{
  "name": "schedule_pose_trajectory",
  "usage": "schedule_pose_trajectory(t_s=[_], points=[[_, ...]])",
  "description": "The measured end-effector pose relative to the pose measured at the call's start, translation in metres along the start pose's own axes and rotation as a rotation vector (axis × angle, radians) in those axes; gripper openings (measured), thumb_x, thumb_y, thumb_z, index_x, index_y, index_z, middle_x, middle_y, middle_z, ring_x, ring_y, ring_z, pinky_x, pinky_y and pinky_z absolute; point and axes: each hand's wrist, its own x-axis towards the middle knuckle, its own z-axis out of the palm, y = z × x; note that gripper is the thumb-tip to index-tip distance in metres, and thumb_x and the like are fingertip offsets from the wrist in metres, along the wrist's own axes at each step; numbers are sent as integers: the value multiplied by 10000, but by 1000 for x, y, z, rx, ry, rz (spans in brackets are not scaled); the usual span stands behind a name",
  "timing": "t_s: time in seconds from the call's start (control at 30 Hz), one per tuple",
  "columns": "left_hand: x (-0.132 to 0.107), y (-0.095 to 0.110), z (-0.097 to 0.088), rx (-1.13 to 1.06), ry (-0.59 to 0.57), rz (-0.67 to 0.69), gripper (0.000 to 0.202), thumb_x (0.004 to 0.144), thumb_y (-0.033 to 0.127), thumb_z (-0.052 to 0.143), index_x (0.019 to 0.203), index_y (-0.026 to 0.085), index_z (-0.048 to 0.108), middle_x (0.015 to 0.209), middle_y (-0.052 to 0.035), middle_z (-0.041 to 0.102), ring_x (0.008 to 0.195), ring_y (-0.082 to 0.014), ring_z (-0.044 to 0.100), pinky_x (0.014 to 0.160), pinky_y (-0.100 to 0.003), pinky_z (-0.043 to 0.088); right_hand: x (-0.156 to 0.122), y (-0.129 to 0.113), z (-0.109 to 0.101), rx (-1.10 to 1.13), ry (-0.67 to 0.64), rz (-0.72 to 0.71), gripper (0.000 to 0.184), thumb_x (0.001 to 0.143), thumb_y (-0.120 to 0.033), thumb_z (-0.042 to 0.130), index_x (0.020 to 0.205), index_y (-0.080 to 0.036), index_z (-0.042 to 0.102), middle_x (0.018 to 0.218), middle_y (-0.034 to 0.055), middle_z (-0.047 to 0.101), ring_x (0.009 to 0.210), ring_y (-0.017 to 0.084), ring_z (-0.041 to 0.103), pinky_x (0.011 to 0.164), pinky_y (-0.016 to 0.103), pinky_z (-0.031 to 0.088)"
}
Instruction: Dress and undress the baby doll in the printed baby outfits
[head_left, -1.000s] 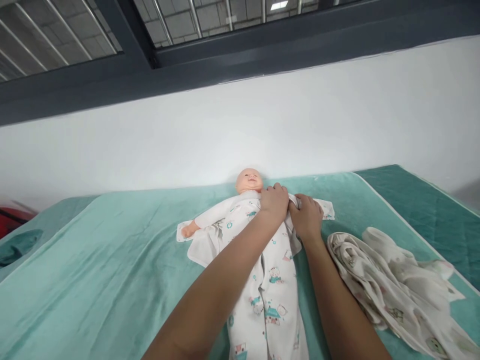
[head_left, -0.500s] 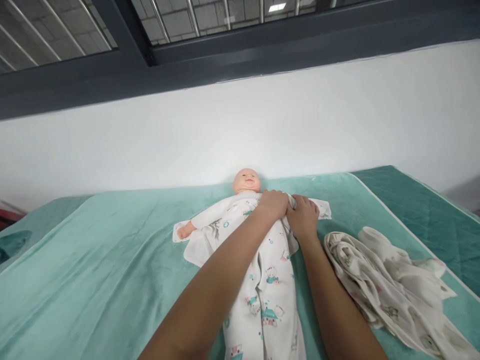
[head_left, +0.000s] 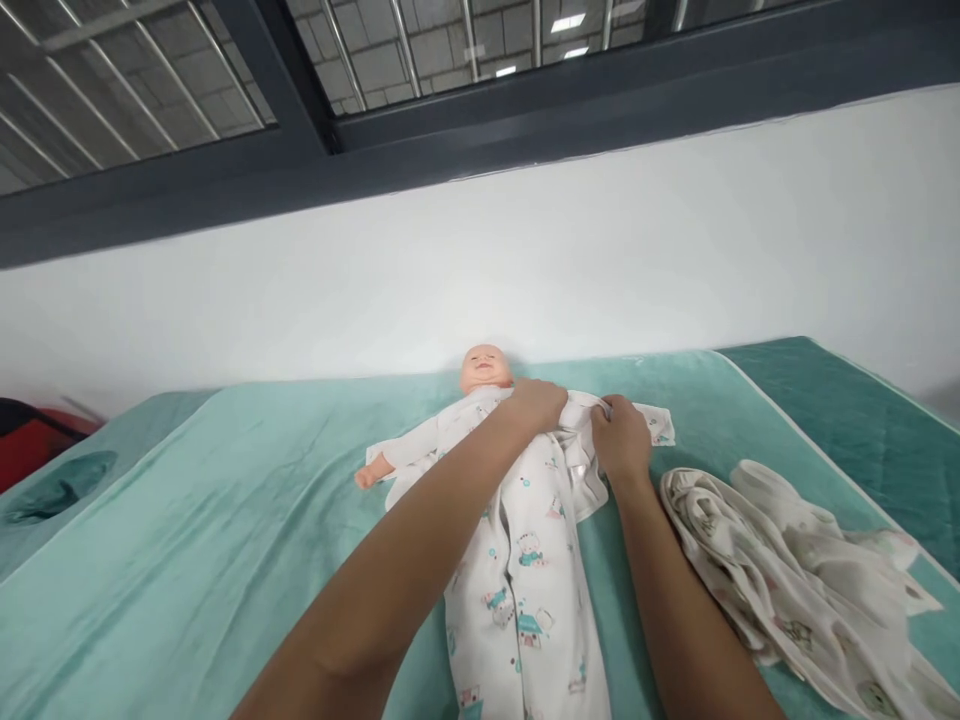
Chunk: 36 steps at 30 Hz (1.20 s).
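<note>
This looks like a bedroom set up for learning baby care. A wide bed with a soft green blanket (head_left: 225,520) sits against a plain white wall (head_left: 675,230). A baby doll (head_left: 484,368) in a baby suit (head_left: 517,560) lies on it. Baby cloths (head_left: 787,570) lie on the right. A big window (head_left: 450,40) with a dark frame is up above.

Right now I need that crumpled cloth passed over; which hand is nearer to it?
Right. The right hand grips the sleepsuit just beside the crumpled cloth; the left hand grips it at the doll's chest, farther off.
</note>
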Motion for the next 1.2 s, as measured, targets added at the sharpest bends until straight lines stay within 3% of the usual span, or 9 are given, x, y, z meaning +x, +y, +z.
schedule_pose_trajectory(t_s=[0.13, 0.3, 0.47, 0.7, 0.83, 0.93, 1.0, 1.1, 1.2], points=[[15, 18, 7, 4, -34, 76, 285, 820, 160, 636, 1101, 183, 681, 1155, -130, 740, 1068, -289, 710, 907, -416, 569, 2, 1, 2, -5, -62, 13, 276, 990, -275, 474, 1141, -161, 675, 1034, 121, 709, 988, 271, 622, 762, 317, 353], [22, 31, 9, 35, 5, 118, 221, 876, 133, 563, 1053, 167, 690, 1107, -126, 750, 1061, -278, 713, 910, -414, 560, 3, 1, 0, -16, -102, 13, 281, 999, -236, 437, 1159, -142, 648, 1058, 139, 705, 1004, 287, 628, 769, 331, 345], [7, 18, -4, 50, 69, 59, 271, 880, 125, 560, 1123, 138, 679, 1123, -161, 738, 1096, -300, 699, 918, -423, 530, 2, 3, -2, 161, -46, 67, 307, 973, -251, 399, 1118, -132, 642, 989, 132, 691, 916, 270, 608, 745, 322, 359], [-27, -11, -22, 106, 146, 8, 396, 813, 45, 605, 1195, 143, 641, 1109, -170, 726, 1085, -332, 689, 889, -409, 491, 11, 13, -4, 442, 24, 154, 263, 863, -276, 483, 1035, -151, 638, 990, 130, 680, 887, 255, 583, 814, 352, 418], [-37, -12, -23, 57, 183, -8, 393, 828, 62, 596, 1208, 162, 611, 1121, -157, 711, 1091, -306, 681, 896, -383, 473, 18, 22, 3, 592, -2, 167, 268, 781, -329, 563, 956, -148, 653, 911, 96, 702, 809, 216, 596, 751, 324, 463], [-32, -5, -21, 50, 190, -14, 386, 862, 99, 560, 1243, 152, 574, 1145, -154, 704, 1084, -292, 682, 882, -374, 480, 22, 25, 9, 734, -16, 163, 357, 744, -353, 575, 1009, -130, 660, 930, 95, 715, 798, 200, 629, 712, 306, 498], [-24, 1, -17, 37, 182, -17, 392, 869, 126, 561, 1261, 142, 558, 1164, -154, 701, 1076, -292, 684, 869, -375, 489, 24, 26, 10, 888, 43, 163, 392, 697, -300, 554, 1036, -126, 642, 975, 101, 713, 833, 201, 655, 752, 324, 527], [-9, 12, -8, -28, 176, -22, 403, 877, 179, 588, 1276, 138, 550, 1169, -152, 703, 1091, -297, 681, 878, -384, 495, 25, 23, 6, 1089, 263, 137, 396, 614, -219, 486, 983, -144, 611, 1016, 110, 702, 912, 219, 679, 856, 387, 542], [-3, 25, 0, -100, 152, -35, 385, 892, 191, 574, 1273, 144, 563, 1207, -148, 687, 1127, -294, 663, 929, -412, 488, 19, 15, 1, 962, 440, 25, 394, 655, -198, 418, 997, -158, 609, 1062, 109, 692, 1016, 220, 671, 946, 415, 524]])
